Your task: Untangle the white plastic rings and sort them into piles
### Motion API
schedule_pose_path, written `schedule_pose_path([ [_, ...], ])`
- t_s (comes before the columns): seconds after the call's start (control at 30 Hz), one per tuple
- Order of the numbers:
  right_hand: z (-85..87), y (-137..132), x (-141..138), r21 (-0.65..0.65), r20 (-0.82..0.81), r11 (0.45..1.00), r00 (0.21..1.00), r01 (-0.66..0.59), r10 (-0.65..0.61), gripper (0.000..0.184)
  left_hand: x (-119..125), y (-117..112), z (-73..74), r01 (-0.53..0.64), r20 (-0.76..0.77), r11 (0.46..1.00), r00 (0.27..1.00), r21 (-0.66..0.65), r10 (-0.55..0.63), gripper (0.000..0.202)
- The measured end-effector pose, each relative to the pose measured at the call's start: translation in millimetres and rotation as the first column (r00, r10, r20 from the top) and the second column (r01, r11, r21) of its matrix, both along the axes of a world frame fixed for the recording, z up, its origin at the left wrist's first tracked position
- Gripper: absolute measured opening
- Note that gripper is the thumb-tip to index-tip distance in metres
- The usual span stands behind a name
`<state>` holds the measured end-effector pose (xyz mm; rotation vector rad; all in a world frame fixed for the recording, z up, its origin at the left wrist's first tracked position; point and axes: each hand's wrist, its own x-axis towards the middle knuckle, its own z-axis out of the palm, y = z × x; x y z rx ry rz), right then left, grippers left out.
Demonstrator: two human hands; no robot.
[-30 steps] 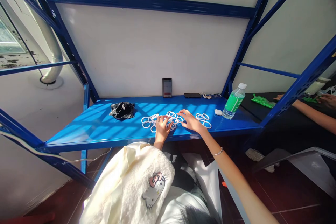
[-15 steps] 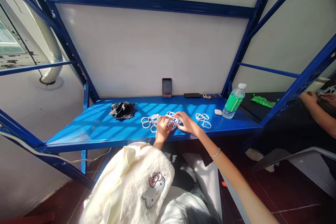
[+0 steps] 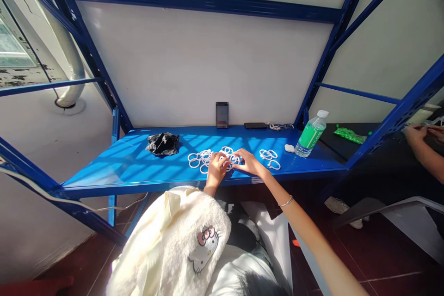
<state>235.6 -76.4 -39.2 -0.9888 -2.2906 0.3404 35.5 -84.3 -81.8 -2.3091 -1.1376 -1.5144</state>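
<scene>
Both hands busy in the pile of white rings near the front edge of the blue shelf.

Left hand [image 3: 215, 172] curled over the rings [image 3: 208, 158], fingertips pinched on one or two; right hand [image 3: 249, 163] flat beside it, fingers spread and touching the same cluster, grip too small to tell. Likely mid-sorting or joining of rings; next move seems to call for a fine pinch and a lift clear of the tangle. Smaller group of rings [image 3: 269, 156] just right of the right hand, then an earbud case [image 3: 289, 148] and a water bottle [image 3: 311, 134] toward the right edge. Black bag [image 3: 162, 143] well to the left, bare shelf [image 3: 114, 166] around it; phone [image 3: 255, 125] at the back edge.
</scene>
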Motion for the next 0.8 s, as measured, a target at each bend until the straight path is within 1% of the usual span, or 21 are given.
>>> schedule_pose_path([
  [0.13, 0.4, -1.5, -1.1, 0.049, 0.061, 0.998, 0.998, 0.029, -0.032, 0.035, -0.2, -0.3, 0.2, -0.019, -0.008, 0.998, 1.0, -0.062, 0.019, 0.011],
  [0.2, -1.2, -1.1, -2.6, 0.072, 0.072, 0.996, 0.996, 0.049, -0.054, 0.035, -0.4, -0.3, 0.0, -0.02, -0.007, 0.997, 1.0, -0.068, 0.019, 0.011],
  [0.33, -4.4, -0.6, -4.8, 0.094, 0.064, 0.992, 0.994, 0.08, -0.086, 0.034, -1.1, -0.6, 0.2, 0.01, 0.005, 0.998, 1.0, -0.063, -0.009, 0.013],
  [0.63, -7.8, -0.2, -4.8, 0.13, 0.049, 0.985, 0.992, 0.109, -0.116, 0.027, -1.1, -2.4, 3.1, 0.08, 0.061, 0.988, 0.996, -0.135, -0.072, 0.017],
  [0.73, -8.2, 0.2, -5.4, 0.141, 0.037, 0.985, 0.993, 0.102, -0.108, 0.027, -1.2, -1.6, 2.6, 0.07, 0.055, 0.987, 0.997, -0.142, -0.062, 0.018],
  [0.8, -7.8, -0.4, -6.6, 0.163, 0.025, 0.982, 0.995, 0.093, -0.099, 0.029, -1.3, -0.8, 2.0, 0.049, 0.052, 0.992, 0.998, -0.119, -0.044, 0.017],
])
